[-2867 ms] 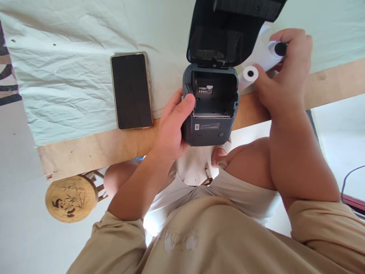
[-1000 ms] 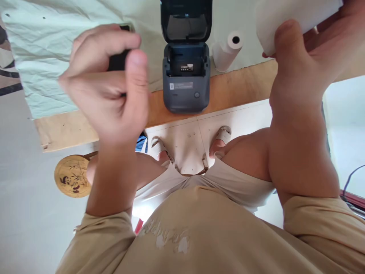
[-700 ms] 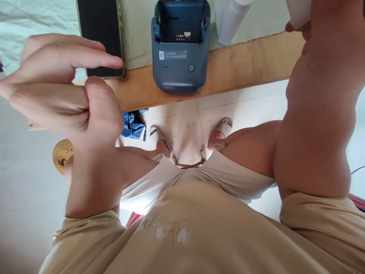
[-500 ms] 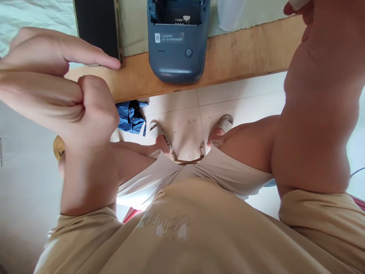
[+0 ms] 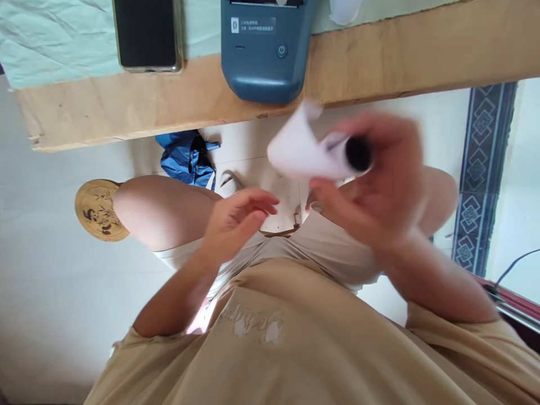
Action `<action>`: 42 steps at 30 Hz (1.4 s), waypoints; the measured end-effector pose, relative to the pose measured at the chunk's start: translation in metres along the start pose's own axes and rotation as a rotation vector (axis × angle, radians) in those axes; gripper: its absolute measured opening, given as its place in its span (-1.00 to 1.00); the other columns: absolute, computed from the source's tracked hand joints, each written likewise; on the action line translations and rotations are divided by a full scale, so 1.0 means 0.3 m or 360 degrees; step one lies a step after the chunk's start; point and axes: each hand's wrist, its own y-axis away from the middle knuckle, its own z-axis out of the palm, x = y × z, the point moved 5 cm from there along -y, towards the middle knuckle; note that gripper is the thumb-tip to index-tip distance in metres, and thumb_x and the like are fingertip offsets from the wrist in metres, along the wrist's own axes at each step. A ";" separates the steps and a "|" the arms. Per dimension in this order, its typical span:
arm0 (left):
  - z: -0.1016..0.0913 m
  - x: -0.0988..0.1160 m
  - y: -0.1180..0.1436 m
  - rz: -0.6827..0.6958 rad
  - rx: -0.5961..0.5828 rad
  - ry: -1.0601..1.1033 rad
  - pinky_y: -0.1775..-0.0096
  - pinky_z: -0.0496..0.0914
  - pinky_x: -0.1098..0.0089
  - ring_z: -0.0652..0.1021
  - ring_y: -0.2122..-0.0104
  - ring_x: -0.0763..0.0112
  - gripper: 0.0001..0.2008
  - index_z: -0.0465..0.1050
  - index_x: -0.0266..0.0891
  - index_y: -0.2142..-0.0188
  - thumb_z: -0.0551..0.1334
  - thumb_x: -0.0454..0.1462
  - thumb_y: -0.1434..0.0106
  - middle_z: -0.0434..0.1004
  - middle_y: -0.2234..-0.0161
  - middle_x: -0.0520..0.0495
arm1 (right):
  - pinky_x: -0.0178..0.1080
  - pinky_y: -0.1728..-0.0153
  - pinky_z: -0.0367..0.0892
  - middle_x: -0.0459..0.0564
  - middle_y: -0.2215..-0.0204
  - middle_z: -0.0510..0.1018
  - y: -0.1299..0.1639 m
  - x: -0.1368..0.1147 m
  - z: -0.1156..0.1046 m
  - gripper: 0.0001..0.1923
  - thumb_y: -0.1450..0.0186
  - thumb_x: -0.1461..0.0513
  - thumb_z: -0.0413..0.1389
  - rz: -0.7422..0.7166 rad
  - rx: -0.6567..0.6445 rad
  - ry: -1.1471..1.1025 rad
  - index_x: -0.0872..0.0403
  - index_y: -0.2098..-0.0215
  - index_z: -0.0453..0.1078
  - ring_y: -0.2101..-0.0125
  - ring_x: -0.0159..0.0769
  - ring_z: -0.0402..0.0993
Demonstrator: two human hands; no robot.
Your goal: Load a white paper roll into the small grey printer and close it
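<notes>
My right hand [image 5: 390,180] grips a roll of white paper [image 5: 301,149] above my lap, beyond the table's front edge. The roll's black core [image 5: 358,153] faces me, and a loose end of paper sticks out to the left; motion blurs both. Lower and to the left, my left hand [image 5: 240,222] is empty, its fingers loosely bent and the thumb apart from them. A dark blue label printer [image 5: 265,70] with a power button stands at the table edge; its upper part is cut off by the frame.
A black smartphone [image 5: 147,34] lies left of the printer on the wooden table [image 5: 392,53], partly over a pale green cloth [image 5: 54,45]. A translucent white object [image 5: 345,8] is at the top. Below are a blue bag [image 5: 183,157] and a round panda-patterned seat [image 5: 99,211].
My right hand has come down from the upper right with the paper roll. My left hand has moved down and right, away from beside the phone. The view has shifted.
</notes>
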 end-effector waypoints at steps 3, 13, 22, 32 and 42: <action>0.126 -0.087 0.036 -0.0421 -0.0149 0.0632 0.20 0.50 0.34 0.57 0.15 0.30 -0.47 0.38 -0.15 -0.03 0.26 0.04 -0.14 0.49 0.04 -0.18 | -0.33 0.27 0.46 -0.10 0.24 0.55 0.113 -0.029 0.076 -0.62 -0.15 0.28 0.24 -0.0077 0.0034 0.0183 0.08 0.09 0.26 0.27 -0.42 0.52; 0.164 -0.059 0.012 -0.0581 0.0282 0.0933 0.19 0.40 0.52 0.46 0.26 0.57 -0.70 0.44 -0.16 0.19 0.40 -0.21 -0.07 0.42 0.31 0.07 | -0.30 0.36 0.33 -0.10 0.31 0.56 0.164 0.016 0.167 -0.72 -0.18 0.29 0.18 -0.0255 0.0074 0.0104 0.03 0.21 0.18 0.31 -0.40 0.53; 0.052 0.013 -0.045 -0.0521 -0.0061 0.0400 0.32 0.42 0.45 0.50 0.36 0.49 -0.75 0.46 -0.22 0.22 0.37 -0.27 -0.07 0.46 0.39 0.03 | -0.26 0.28 0.42 0.00 0.24 0.43 0.115 0.010 0.122 -0.66 -0.16 0.23 0.06 -0.0303 -0.0208 -0.0204 0.04 0.09 0.18 0.23 -0.35 0.40; 0.006 -0.018 -0.151 -0.0770 -0.0875 -0.0042 0.19 0.48 0.38 0.58 0.25 0.39 -0.74 0.43 -0.22 0.24 0.34 -0.25 -0.06 0.56 0.30 0.02 | -0.21 0.12 0.47 0.01 0.15 0.52 0.086 0.065 0.168 -0.52 -0.17 0.34 0.11 -0.0136 -0.0347 0.0075 0.07 -0.06 0.19 0.07 -0.30 0.47; -0.043 -0.029 -0.106 -0.0654 -0.0800 -0.0311 0.09 0.42 0.28 0.55 0.17 0.34 -0.63 0.38 -0.16 0.17 0.34 -0.10 -0.06 0.55 0.21 0.00 | -0.28 0.42 0.41 -0.12 0.45 0.52 0.131 0.009 0.118 -0.79 -0.10 0.35 0.22 -0.0026 -0.0112 0.0267 0.05 0.30 0.36 0.40 -0.39 0.51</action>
